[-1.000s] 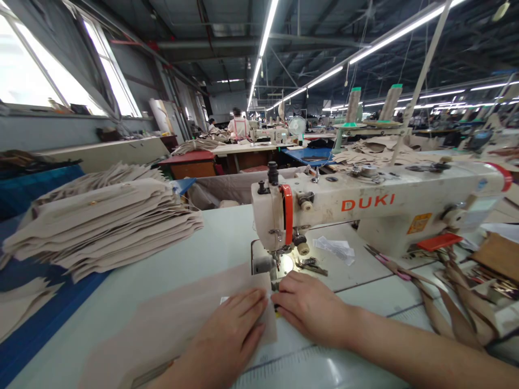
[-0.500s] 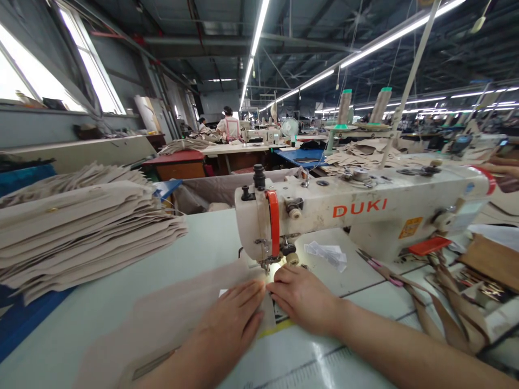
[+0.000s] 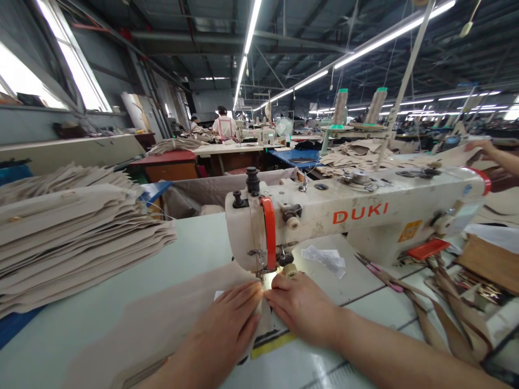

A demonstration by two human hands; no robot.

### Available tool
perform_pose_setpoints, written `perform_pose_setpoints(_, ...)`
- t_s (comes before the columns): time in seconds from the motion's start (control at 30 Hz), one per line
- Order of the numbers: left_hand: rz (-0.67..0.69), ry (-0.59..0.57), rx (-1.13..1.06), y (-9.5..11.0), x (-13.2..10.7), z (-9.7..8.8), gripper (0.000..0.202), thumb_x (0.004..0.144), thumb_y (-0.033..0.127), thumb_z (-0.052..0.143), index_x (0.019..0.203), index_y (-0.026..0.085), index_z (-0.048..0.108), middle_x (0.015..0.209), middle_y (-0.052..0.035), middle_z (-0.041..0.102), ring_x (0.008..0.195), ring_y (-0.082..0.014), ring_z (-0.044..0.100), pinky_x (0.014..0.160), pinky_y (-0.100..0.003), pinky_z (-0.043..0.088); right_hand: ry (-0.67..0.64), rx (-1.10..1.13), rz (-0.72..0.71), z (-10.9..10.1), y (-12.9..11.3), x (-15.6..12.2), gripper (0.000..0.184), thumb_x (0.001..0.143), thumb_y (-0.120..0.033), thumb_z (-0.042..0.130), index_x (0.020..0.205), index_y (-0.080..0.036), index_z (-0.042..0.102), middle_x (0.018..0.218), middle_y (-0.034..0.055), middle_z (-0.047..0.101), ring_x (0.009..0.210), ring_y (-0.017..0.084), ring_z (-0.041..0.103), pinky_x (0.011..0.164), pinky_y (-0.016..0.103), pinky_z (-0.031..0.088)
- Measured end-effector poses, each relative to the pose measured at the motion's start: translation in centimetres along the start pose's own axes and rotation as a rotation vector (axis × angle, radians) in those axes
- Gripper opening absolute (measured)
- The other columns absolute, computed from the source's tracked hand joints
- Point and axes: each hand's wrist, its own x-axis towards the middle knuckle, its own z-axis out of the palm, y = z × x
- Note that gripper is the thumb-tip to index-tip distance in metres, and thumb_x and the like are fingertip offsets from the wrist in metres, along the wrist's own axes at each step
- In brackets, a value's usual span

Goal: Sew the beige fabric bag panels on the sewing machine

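Observation:
A beige fabric piece [image 3: 170, 319] lies flat on the pale green table, reaching up to the needle of a white DUKI sewing machine [image 3: 348, 213]. My left hand [image 3: 227, 332] rests palm down on the fabric, fingers stretched out, fingertips just left of the needle. My right hand [image 3: 302, 305] lies on the fabric's right edge, fingers flat and pointing at the presser foot, which the hands mostly hide. A small white label [image 3: 219, 295] peeks out under my left fingertips.
A tall stack of beige cut pieces [image 3: 77, 232] fills the table's left side. Beige straps and scissors [image 3: 405, 275] lie to the right, small white labels [image 3: 326, 258] behind the machine arm. Another person's hand [image 3: 482, 148] shows far right; workers sit at distant tables.
Both hands have slid forward with the fabric toward the needle. The view has shifted so the machine sits further left, and another person's hand has come into view at the far right.

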Motion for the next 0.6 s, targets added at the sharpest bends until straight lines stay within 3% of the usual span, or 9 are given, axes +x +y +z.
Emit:
perform_pose_setpoints(0.23, -0.049, -0.019, -0.046, -0.04, -0.05, 0.04, 0.035, 0.094, 0.024, 0.047, 0.125, 0.019, 0.062, 0.119, -0.0077, 0.071, 0.107, -0.021, 0.067, 0.094, -0.035, 0.056, -0.034, 0.002, 0.006, -0.17, -0.08, -0.02, 0.01, 0.094, -0.016, 0.055, 0.091, -0.017, 0.064, 0.086, 0.0044, 0.064, 0.078, 0.017, 0.055, 0.073, 0.029, 0.042)
perform_pose_setpoints(0.6, -0.076, -0.066, -0.052, 0.34, 0.33, -0.46, 0.034, 0.094, 0.022, 0.046, 0.123, 0.017, 0.063, 0.121, -0.0086, 0.07, 0.11, -0.0207, 0.066, 0.098, -0.036, 0.054, -0.028, 0.033, 0.022, 0.04, -0.05, -0.17, 0.014, 0.096, -0.015, 0.052, 0.089, -0.016, 0.065, 0.086, 0.0051, 0.063, 0.076, 0.018, 0.054, 0.074, 0.03, 0.041)
